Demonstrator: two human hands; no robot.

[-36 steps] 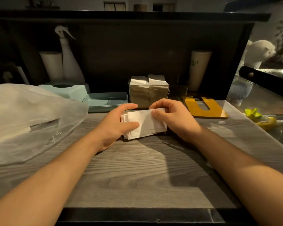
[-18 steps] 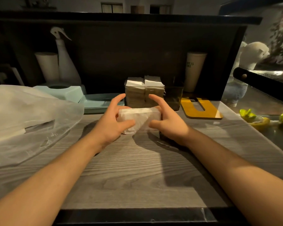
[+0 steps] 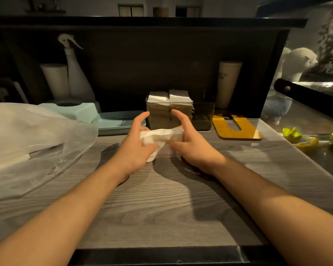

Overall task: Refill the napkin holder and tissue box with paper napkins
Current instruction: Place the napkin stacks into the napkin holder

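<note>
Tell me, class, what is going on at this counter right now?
A person is squaring up a stack of white paper napkins between the left hand and the right hand, just above the wooden counter. Right behind it stands the clear napkin holder, already packed with two piles of napkins. A light blue tissue box sits to the left, beside a plastic bag. The stack has not yet gone into either container.
</note>
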